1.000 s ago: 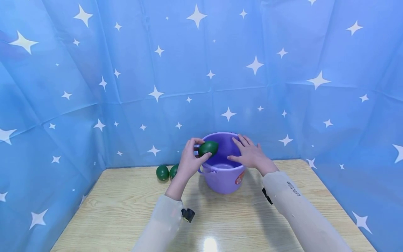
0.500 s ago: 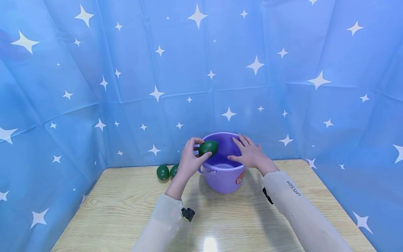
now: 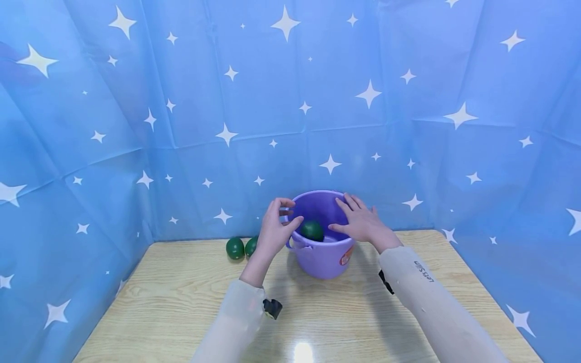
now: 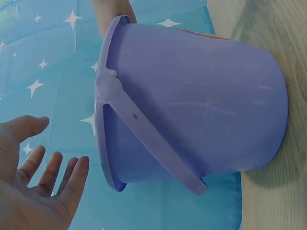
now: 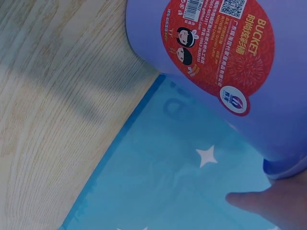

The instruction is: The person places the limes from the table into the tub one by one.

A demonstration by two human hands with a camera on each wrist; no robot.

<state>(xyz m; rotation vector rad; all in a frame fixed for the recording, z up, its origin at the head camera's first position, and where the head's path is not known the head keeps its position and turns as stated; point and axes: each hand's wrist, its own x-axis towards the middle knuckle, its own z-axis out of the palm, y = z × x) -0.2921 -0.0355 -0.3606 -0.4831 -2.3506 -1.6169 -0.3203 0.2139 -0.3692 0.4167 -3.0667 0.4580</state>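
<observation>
In the head view a purple bucket (image 3: 323, 262) stands upright on the table, its handle (image 4: 151, 139) hanging down the left side. Inside its mouth shows a dark green, smooth oval fruit (image 3: 312, 230), perhaps an avocado; whether it touches the bottom I cannot tell. My left hand (image 3: 274, 227) hovers at the bucket's left rim, thumb and fingers apart, holding nothing. The left wrist view shows the left palm (image 4: 33, 191) turned up beside the rim. My right hand (image 3: 363, 222) rests on the right rim with fingers spread; one finger lies outside it.
Two similar green fruits, one whole (image 3: 235, 248) and one partly hidden (image 3: 251, 246) behind the left forearm, lie left of the bucket. A wooden table (image 3: 181, 302) meets a blue starry curtain (image 3: 254, 101) at the back and sides. A red label (image 5: 225, 48) marks the bucket's right side.
The left hand has let go of the green fruit, which has moved down into the bucket. Both hands have stayed in nearly the same place.
</observation>
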